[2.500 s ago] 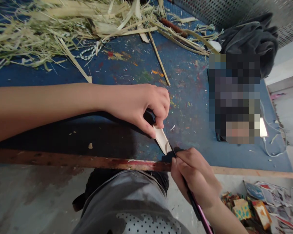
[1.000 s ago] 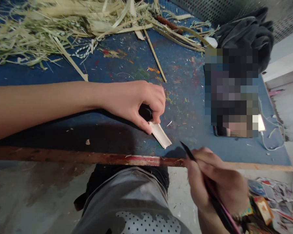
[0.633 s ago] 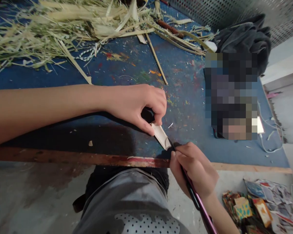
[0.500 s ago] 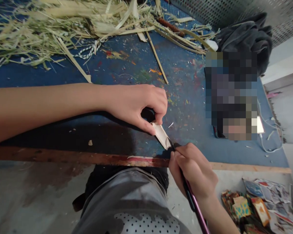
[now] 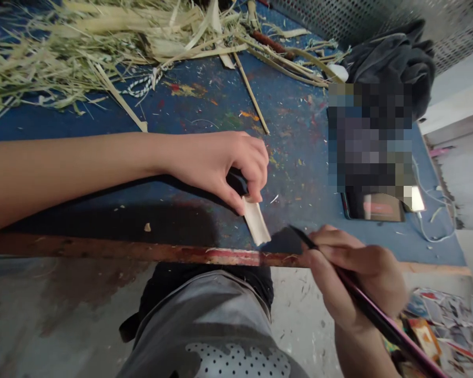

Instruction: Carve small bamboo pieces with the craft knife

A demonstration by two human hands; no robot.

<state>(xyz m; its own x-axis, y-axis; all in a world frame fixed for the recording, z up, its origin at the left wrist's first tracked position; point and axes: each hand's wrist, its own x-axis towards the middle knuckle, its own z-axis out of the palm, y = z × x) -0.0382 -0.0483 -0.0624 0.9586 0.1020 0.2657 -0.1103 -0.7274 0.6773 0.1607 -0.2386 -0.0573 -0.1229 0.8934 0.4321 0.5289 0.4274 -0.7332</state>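
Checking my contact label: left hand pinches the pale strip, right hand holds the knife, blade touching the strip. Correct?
Contact is wrong: in the head view the blade is apart from the pale strip, with a gap between them. The rest holds: left hand pinches the strip, right hand holds the knife.

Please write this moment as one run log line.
left hand: pinches pale strip | right hand: holds knife, blade apart from strip | surface: paint-stained blue table

Left hand [image 5: 224,163] on pale strip [image 5: 256,223] — knife [image 5: 374,311] in right hand [image 5: 366,265], apart.
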